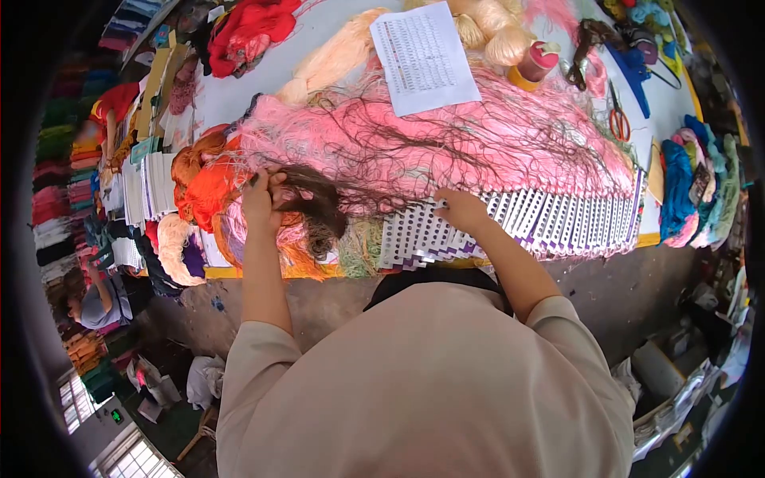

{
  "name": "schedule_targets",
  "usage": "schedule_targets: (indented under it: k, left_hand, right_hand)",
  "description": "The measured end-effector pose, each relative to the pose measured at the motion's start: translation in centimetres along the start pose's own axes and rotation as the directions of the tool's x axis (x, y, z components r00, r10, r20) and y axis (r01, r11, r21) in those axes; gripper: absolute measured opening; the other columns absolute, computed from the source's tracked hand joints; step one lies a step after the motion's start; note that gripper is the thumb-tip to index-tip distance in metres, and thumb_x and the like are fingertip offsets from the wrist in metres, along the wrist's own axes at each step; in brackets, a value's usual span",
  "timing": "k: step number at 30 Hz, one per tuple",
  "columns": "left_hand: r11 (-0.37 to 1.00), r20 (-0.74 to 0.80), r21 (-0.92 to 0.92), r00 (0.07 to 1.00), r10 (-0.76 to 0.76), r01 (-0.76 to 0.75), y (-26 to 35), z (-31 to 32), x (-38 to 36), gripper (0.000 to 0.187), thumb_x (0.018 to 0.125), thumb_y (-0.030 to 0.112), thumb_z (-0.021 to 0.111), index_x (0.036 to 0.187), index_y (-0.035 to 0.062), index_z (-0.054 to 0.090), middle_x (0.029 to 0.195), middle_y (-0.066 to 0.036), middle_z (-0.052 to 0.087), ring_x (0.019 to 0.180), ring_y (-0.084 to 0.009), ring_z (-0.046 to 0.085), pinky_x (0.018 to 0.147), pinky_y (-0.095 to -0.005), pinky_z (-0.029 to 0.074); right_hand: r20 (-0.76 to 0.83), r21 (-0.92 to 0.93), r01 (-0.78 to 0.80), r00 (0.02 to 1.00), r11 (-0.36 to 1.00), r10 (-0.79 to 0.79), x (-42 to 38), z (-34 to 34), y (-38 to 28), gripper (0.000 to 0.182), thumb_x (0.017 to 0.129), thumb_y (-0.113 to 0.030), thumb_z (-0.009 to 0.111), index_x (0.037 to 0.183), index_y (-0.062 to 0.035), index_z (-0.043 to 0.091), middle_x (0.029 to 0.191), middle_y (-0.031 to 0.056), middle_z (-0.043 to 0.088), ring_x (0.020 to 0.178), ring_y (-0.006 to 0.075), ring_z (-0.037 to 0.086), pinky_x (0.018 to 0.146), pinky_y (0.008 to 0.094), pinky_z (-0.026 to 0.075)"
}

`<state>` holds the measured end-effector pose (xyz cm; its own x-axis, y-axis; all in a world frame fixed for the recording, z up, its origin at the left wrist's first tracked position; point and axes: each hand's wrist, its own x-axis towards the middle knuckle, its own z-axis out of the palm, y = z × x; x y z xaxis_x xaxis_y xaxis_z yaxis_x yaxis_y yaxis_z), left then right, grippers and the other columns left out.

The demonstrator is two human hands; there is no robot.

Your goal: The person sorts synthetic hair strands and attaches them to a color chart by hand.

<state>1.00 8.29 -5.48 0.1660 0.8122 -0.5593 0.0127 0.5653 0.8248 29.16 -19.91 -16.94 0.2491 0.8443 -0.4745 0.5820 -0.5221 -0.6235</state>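
Note:
My left hand [263, 197] is closed on the left end of a dark brown thread bundle [319, 205], beside orange and red yarn [211, 187]. From the bundle, loose brown strands run right over a wide spread of pink thread [494, 151]. At the near edge of that spread my right hand [460, 209] has its thumb and fingertips pinched together, over the left part of a row of white cards with punched holes [518, 221]. Whatever its fingertips hold is too small to make out.
A printed sheet [426, 60] lies on the pink thread, near a red and yellow spool [534, 65]. Scissors [617, 119] rest at the right. Cream skeins [335, 56] and red yarn [251, 36] lie at the back. Another person [103, 301] is at the far left.

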Motion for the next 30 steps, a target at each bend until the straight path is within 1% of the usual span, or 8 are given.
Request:
schedule_targets:
  k: [2,6,8,11,18,20,26,30]
  left_hand:
    - [0.976,-0.057,0.187,0.99,0.126,-0.113,0.8,-0.2,-0.8,0.03,0.101,0.03,0.046,0.095,0.0023,0.056,0.091,-0.018,0.07,0.038,-0.0061,0.03,0.035,-0.0209,0.024]
    - [0.998,0.428,0.007,0.902,-0.056,0.059,-1.0,4.3,-6.7,0.042,0.1,0.035,0.048,0.106,-0.0039,0.062,0.097,-0.018,0.069,0.051,-0.0093,0.047,0.042,-0.0206,0.032]
    - [0.982,0.607,-0.126,0.794,-0.036,0.142,-2.7,7.1,-8.8,0.045,0.102,0.033,0.04,0.119,-0.0064,0.055,0.118,-0.016,0.064,0.105,-0.0211,0.06,0.082,-0.0298,0.046]
    - [0.913,0.718,-0.266,0.696,-0.027,0.31,-2.9,9.8,-12.0,0.048,0.103,0.03,0.037,0.131,-0.008,0.047,0.131,-0.017,0.055,0.119,-0.0245,0.052,0.102,-0.0372,0.041]
    - [0.945,0.846,-0.217,0.531,0.056,0.246,-0.8,11.5,-17.0,0.049,0.104,0.029,0.033,0.135,-0.0078,0.042,0.129,-0.014,0.054,0.118,-0.0212,0.053,0.102,-0.0357,0.04]
    - [0.941,0.857,-0.225,0.51,0.069,0.252,-1.1,11.7,-17.2,0.05,0.103,0.03,0.036,0.134,-0.0075,0.044,0.129,-0.013,0.055,0.117,-0.0206,0.053,0.102,-0.0354,0.038]
    - [0.909,0.873,-0.26,0.481,0.076,0.327,-1.4,13.9,-18.1,0.047,0.102,0.032,0.038,0.133,-0.0038,0.045,0.133,-0.015,0.053,0.119,-0.0232,0.052,0.105,-0.0389,0.037]
    - [0.91,0.861,-0.249,0.506,0.051,0.332,-2.3,17.0,-19.4,0.05,0.102,0.033,0.037,0.132,-0.0056,0.045,0.133,-0.015,0.052,0.121,-0.0242,0.051,0.105,-0.0392,0.038]
  right_hand:
    - [-0.003,-0.031,-0.047,0.999,0.998,0.047,-0.3,-0.2,-1.2,0.035,0.081,-0.032,0.069,0.112,-0.0194,0.06,0.091,0.0082,0.068,0.093,0.027,0.065,0.078,0.0407,0.05]
    - [-0.096,0.325,-0.077,0.989,0.943,0.113,-2.6,-1.6,-5.6,0.033,0.082,-0.022,0.07,0.111,-0.0108,0.059,0.072,0.0074,0.064,0.073,0.0182,0.066,0.064,0.0335,0.049]
    - [-0.223,0.572,0.121,0.975,0.811,0.013,-2.7,-1.3,-7.5,0.025,0.084,-0.014,0.068,0.105,-0.0057,0.059,0.069,0.0023,0.06,0.064,0.0082,0.057,0.057,0.0255,0.043]
    - [-0.195,0.911,0.16,0.979,0.379,0.057,-6.6,-5.5,-14.9,0.015,0.085,-0.006,0.064,0.099,-0.0075,0.059,0.08,-0.0034,0.061,0.056,0.0016,0.043,0.048,0.0181,0.031]
    - [-0.269,0.866,0.247,0.963,0.435,-0.011,-10.2,-7.0,-18.5,0.011,0.086,-0.012,0.069,0.094,-0.0065,0.065,0.078,-0.0043,0.06,0.06,0.0008,0.045,0.05,0.0161,0.029]
    - [-0.263,0.872,0.241,0.965,0.426,-0.007,-10.9,-7.5,-18.6,0.011,0.085,-0.004,0.067,0.095,-0.0011,0.064,0.084,0.0,0.063,0.073,0.0066,0.055,0.068,0.0218,0.046]
    - [-0.239,0.952,0.239,0.971,0.19,-0.025,-12.1,-9.2,-15.6,0.008,0.095,-0.016,0.056,0.092,-0.0083,0.058,0.079,0.0006,0.064,0.056,0.0028,0.046,0.047,0.0178,0.029]
    - [-0.218,0.939,0.225,0.974,0.259,-0.054,-12.7,-11.1,-12.6,0.008,0.094,-0.016,0.058,0.094,-0.0075,0.058,0.083,-0.0003,0.064,0.062,0.0038,0.054,0.048,0.0175,0.03]
